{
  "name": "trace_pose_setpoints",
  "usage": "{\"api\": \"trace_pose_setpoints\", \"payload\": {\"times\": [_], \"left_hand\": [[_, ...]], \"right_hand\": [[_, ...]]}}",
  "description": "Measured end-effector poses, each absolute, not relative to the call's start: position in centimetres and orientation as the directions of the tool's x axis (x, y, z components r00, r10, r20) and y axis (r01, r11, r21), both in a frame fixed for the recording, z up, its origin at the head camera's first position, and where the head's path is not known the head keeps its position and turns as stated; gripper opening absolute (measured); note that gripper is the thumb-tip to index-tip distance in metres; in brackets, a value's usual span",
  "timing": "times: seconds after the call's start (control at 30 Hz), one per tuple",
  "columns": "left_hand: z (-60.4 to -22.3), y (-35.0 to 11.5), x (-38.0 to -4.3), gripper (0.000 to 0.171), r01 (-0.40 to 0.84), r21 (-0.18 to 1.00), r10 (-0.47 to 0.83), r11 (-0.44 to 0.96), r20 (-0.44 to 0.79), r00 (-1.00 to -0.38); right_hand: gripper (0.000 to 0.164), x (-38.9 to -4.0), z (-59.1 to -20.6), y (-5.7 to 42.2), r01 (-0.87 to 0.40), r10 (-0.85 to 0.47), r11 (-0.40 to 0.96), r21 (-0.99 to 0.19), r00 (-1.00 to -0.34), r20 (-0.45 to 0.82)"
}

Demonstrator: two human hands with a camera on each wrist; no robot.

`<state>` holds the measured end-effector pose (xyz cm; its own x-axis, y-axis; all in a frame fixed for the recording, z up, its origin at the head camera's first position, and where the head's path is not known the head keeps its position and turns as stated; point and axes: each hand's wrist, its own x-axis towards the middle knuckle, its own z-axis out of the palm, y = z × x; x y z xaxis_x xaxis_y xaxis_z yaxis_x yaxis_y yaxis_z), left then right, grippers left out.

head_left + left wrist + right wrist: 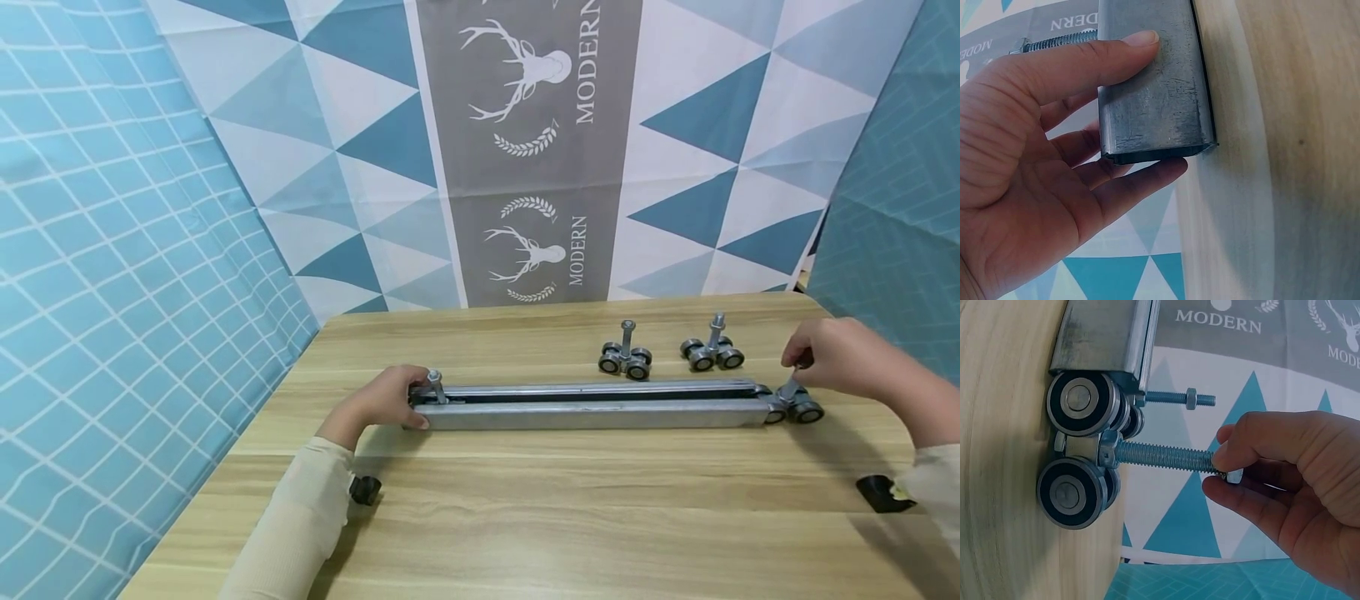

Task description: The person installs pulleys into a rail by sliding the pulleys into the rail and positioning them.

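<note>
A long grey metal track rail point(600, 415) lies across the table with its slot facing up. My left hand point(386, 398) grips its left end, thumb on the near side wall point(1154, 94) and fingers round the far side and end. Near this hand a threaded bolt point(437, 386) stands up out of the slot. At the right end, my right hand point(840, 354) pinches the top of the bolt point(1166, 457) of a roller trolley point(1079, 447) between thumb and fingers. One wheel pair sits right at the rail mouth; the other pair point(807, 412) is outside on the table.
Two more roller trolleys point(626, 358) point(712, 352) stand behind the rail, bolts upward. The wooden table point(570, 517) ends at a patterned cloth backdrop point(525, 167), with blue cloth point(112, 250) at the left. Small black objects point(365, 490) point(885, 493) show by both wrists.
</note>
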<state>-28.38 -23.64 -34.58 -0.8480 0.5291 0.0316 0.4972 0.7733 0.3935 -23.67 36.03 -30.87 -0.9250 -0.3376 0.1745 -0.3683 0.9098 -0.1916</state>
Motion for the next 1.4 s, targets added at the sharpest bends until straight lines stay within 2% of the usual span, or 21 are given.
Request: {"api": "trace_pose_setpoints", "payload": {"times": [1.4], "left_hand": [[-34.5, -23.6, -28.2, 0.037, 0.484, 0.414, 0.518, 0.771, 0.032, -0.855]], "right_hand": [[0.012, -23.6, -30.8, 34.0, -0.417, -0.38, 0.893, -0.169, -0.9, 0.214]]}}
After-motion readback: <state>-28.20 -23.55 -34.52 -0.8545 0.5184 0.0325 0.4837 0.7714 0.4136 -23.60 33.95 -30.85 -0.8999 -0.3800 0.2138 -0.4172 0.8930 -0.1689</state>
